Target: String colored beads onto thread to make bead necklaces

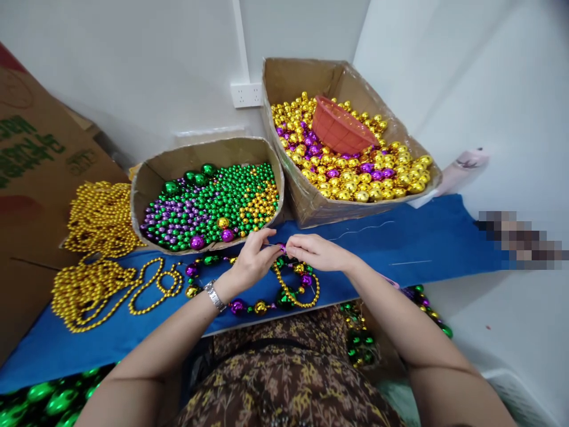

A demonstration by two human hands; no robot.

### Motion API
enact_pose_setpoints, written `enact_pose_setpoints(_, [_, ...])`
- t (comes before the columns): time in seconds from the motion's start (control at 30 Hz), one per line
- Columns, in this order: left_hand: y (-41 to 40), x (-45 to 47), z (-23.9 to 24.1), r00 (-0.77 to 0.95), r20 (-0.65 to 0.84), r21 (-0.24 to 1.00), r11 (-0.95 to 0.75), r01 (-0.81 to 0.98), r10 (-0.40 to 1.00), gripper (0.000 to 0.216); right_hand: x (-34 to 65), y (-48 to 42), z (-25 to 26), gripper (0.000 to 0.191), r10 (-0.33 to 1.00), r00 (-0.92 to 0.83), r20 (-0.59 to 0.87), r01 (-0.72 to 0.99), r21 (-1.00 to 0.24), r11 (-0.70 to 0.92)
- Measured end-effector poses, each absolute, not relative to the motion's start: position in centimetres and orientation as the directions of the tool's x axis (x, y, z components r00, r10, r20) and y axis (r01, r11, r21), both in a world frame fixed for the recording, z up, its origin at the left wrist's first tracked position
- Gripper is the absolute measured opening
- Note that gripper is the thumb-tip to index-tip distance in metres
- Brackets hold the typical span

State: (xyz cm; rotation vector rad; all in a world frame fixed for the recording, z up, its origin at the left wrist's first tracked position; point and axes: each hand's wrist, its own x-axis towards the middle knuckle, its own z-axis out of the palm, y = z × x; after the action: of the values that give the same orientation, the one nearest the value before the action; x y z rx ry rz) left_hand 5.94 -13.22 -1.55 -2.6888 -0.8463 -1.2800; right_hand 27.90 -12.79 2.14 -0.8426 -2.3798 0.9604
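Observation:
My left hand [255, 260], with a watch on its wrist, and my right hand [313, 251] meet over the table's near middle, fingers pinched. Between their fingertips is a small purple bead [283, 248] on the bead necklace; a thin thread seems to show by my left fingers. The fingers partly hide the exact grip. Below them the bead necklace [261, 306], of purple, green and gold balls in mixed sizes, curves over the blue cloth [368, 246]. A loop of small gold beads [316, 290] hangs down by the larger balls.
Behind my hands stands a cardboard box [207, 147] of small loose beads. A taller box [306, 214] holds gold and purple balls and a red basket [340, 127]. Gold bead strands [89, 290] lie at left. Green balls [57, 397] sit below the table edge.

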Motion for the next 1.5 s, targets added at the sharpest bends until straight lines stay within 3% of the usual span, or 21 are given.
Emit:
enact_pose_setpoints(0.23, [-13.1, 5.9, -1.7, 0.479, 0.761, 0.139, -0.831, 0.538, 0.438, 0.012, 28.2, -13.0, 2.4, 0.026, 0.729, -0.657, 0.194, 0.364, -0.765, 0.531])
enact_pose_setpoints(0.5, [-13.3, 6.3, -1.5, 0.441, 0.762, 0.180, -0.808, 0.560, 0.475, 0.032, 27.8, -13.1, 2.4, 0.030, 0.684, -0.706, 0.185, 0.356, -0.741, 0.569])
enact_pose_setpoints(0.73, [-13.0, 6.8, -1.2, 0.413, 0.719, 0.321, -0.794, 0.517, 0.559, 0.018, 27.7, -13.2, 2.4, 0.031, 0.691, -0.703, 0.167, 0.358, -0.757, 0.546])
enact_pose_setpoints(0.83, [-13.0, 6.7, -0.8, 0.397, 0.657, 0.454, -0.757, 0.470, 0.641, 0.013, 27.7, -13.2, 2.6, 0.031, 0.703, -0.695, 0.151, 0.361, -0.772, 0.523])
enact_pose_setpoints(0.9, [-13.1, 6.3, -0.4, 0.420, 0.527, 0.638, -0.671, 0.379, 0.739, 0.014, 28.1, -13.1, 2.7, 0.030, 0.716, -0.683, 0.145, 0.370, -0.777, 0.510])
enact_pose_setpoints(1.0, [-13.3, 4.8, 0.1, 0.464, 0.248, 0.934, -0.337, 0.118, 0.850, 0.021, 29.8, -12.7, 2.1, 0.029, 0.752, -0.638, 0.167, 0.406, -0.756, 0.513])
enact_pose_setpoints(1.07, [-13.4, 3.8, 0.2, 0.459, 0.133, 0.990, -0.098, -0.100, 0.878, 0.025, 31.0, -12.7, 1.2, 0.029, 0.810, -0.568, 0.143, 0.418, -0.798, 0.434])
enact_pose_setpoints(1.13, [-13.6, 3.3, 0.2, 0.437, 0.099, 0.962, 0.026, -0.272, 0.894, 0.027, 31.6, -13.1, -0.1, 0.033, 0.894, -0.441, 0.074, 0.307, -0.924, 0.229])
enact_pose_setpoints(1.2, [-13.9, 3.6, 0.0, 0.421, 0.099, 0.928, 0.068, -0.365, 0.902, 0.029, 31.1, -13.8, -1.2, 0.035, 0.950, -0.311, -0.001, 0.019, -1.000, 0.005])
enact_pose_setpoints(1.27, [-14.1, 4.6, -0.1, 0.401, 0.090, 0.910, 0.088, -0.406, 0.912, 0.031, 29.8, -14.6, -1.9, 0.035, 0.971, -0.236, -0.047, -0.299, -0.947, -0.118])
enact_pose_setpoints(1.33, [-14.3, 5.8, -0.2, 0.367, 0.076, 0.891, 0.102, -0.442, 0.927, 0.033, 28.4, -15.1, -2.1, 0.034, 0.972, -0.223, -0.066, -0.513, -0.840, -0.175])
enact_pose_setpoints(1.5, [-14.3, 6.8, -1.0, 0.304, 0.004, 0.796, 0.181, -0.578, 0.953, 0.032, 27.2, -15.1, -2.6, 0.034, 0.982, -0.170, -0.088, -0.696, -0.694, -0.183])
